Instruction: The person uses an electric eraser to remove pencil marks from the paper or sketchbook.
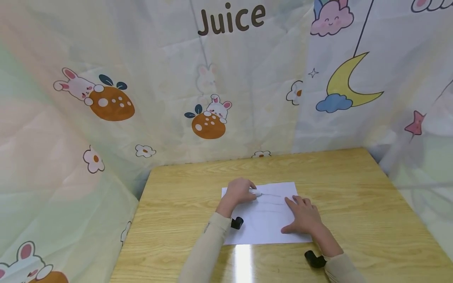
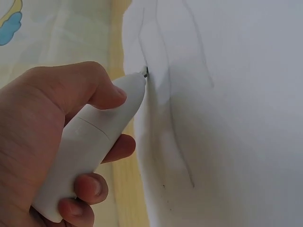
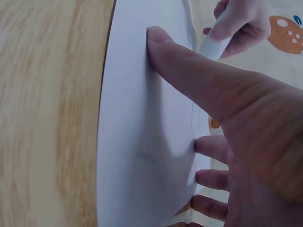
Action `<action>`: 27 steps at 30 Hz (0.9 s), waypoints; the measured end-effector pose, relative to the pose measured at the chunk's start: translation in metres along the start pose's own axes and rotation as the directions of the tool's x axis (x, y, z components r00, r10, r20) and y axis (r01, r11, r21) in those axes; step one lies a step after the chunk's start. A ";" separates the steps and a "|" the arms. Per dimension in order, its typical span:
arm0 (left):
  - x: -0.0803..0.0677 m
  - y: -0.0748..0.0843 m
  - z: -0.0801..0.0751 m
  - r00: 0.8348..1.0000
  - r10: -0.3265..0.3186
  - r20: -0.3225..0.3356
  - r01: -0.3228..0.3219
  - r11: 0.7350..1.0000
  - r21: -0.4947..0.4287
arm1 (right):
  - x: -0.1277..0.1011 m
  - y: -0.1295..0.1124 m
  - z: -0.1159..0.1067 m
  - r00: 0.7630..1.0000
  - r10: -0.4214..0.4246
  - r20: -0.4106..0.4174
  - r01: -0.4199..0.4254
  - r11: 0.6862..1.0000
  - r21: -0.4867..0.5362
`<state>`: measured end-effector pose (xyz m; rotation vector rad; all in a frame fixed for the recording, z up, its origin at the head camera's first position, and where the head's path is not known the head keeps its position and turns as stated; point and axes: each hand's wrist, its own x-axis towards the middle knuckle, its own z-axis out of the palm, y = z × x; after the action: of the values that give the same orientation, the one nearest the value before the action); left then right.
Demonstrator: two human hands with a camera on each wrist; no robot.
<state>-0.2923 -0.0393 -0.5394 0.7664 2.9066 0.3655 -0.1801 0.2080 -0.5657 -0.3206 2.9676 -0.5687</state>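
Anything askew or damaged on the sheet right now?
Nothing stands out. The paper lies flat on the table, right hand pressing it, left hand holding the white pen tip on it.

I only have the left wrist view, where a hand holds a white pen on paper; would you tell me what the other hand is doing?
Observer: The right hand lies flat on the sheet of paper, fingers spread, pinning it to the wooden table.
Operator: Thank you. Where on the sheet is the pen working?
Observer: The left hand holds the pen near the sheet's far left corner, by the far edge.
Operator: Are the two hands touching?
Observer: No, the head view shows bare paper with faint pencil-like lines between them.
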 end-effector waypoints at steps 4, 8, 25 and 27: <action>0.001 0.000 -0.001 0.999 -0.043 0.022 0.043 0.999 0.033 | 0.000 -0.001 -0.002 1.000 -0.001 0.002 0.001 1.000 0.008; 0.001 0.001 -0.002 0.997 -0.067 0.029 0.065 0.996 0.060 | 0.000 -0.002 -0.002 1.000 -0.001 0.010 0.001 1.000 0.015; 0.001 0.011 -0.008 0.998 0.006 0.064 -0.010 0.998 0.066 | -0.002 0.000 -0.003 1.000 -0.005 0.001 0.005 1.000 0.007; 0.003 0.011 -0.007 0.998 0.010 0.058 -0.014 0.998 0.068 | -0.002 0.000 -0.004 1.000 -0.003 0.005 0.003 1.000 0.006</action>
<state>-0.2910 -0.0297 -0.5296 0.7903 2.8753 0.2418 -0.1786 0.2098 -0.5616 -0.3259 2.9606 -0.5762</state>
